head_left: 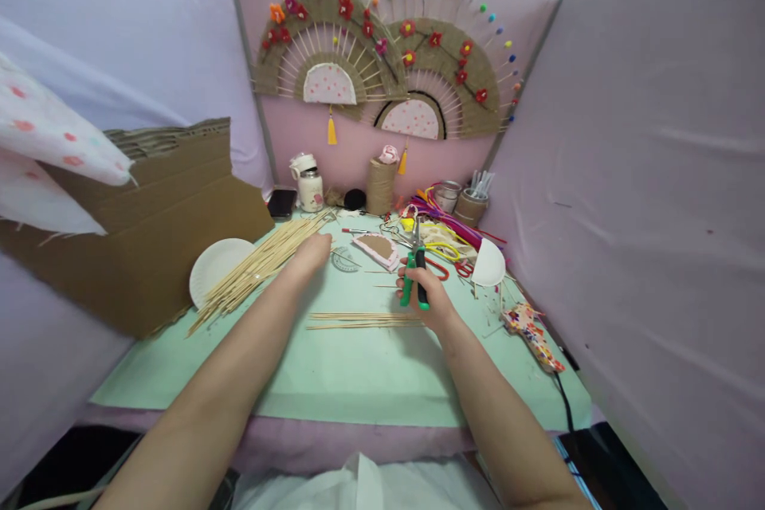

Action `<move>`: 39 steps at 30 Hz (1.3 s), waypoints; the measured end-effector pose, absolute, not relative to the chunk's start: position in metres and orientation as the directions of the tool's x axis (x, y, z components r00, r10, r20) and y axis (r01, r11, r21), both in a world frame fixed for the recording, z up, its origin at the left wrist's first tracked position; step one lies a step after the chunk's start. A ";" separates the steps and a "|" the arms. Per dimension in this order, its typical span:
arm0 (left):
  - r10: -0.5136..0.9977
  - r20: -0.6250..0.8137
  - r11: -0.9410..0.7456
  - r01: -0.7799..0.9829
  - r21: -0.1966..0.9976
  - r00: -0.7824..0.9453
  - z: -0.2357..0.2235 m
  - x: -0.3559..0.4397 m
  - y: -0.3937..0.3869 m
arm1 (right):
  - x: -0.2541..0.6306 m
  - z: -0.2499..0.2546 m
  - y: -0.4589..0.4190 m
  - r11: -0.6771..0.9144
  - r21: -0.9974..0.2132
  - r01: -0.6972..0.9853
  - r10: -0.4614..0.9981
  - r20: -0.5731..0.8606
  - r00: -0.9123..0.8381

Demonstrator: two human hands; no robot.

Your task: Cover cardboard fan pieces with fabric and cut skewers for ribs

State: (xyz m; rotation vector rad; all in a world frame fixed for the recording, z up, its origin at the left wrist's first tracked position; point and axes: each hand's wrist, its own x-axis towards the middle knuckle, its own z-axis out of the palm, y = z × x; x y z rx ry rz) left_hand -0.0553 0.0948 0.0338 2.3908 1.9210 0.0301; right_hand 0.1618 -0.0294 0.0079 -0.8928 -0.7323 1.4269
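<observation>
My right hand (431, 293) grips a pair of pliers (420, 271) by their green and black handles, jaws pointing away from me. Near its wrist, several thin bamboo sticks (358, 320) lie side by side across the table. My left hand (314, 251) is stretched out over the right side of a large pile of bamboo sticks (256, 267); its fingers are hidden behind the back of the hand. Just right of it lies a clear protractor (345, 260). Between my hands and farther back is a cardboard half circle (376, 249) with a pink-and-white edge.
A white paper plate (209, 267) sits partly under the pile, by a large cardboard sheet (143, 247). At right are a cut white half plate (488, 264) and a flower-patterned glue gun (534, 336) with its cord. Twine (381, 185) and a bottle (310, 190) stand behind.
</observation>
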 end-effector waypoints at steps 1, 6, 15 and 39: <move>0.979 -0.035 -0.199 0.978 0.061 0.201 0.028 -0.054 0.098 | 0.162 0.008 -0.029 -0.055 -0.860 -0.507 0.996 -0.086 0.037; 0.988 -0.015 -0.156 0.987 0.036 0.156 0.010 -0.058 0.103 | 0.164 0.005 -0.027 -0.062 -0.862 -0.503 0.993 -0.102 0.052; 0.958 0.127 -0.271 0.955 0.121 0.256 -0.003 -0.059 0.106 | 0.164 0.002 -0.025 -0.069 -0.870 -0.488 0.994 -0.100 0.037; 0.719 0.139 -0.685 0.662 0.305 0.680 0.001 0.035 0.069 | 0.172 0.013 -0.024 0.060 -0.848 -0.527 0.988 -0.025 0.153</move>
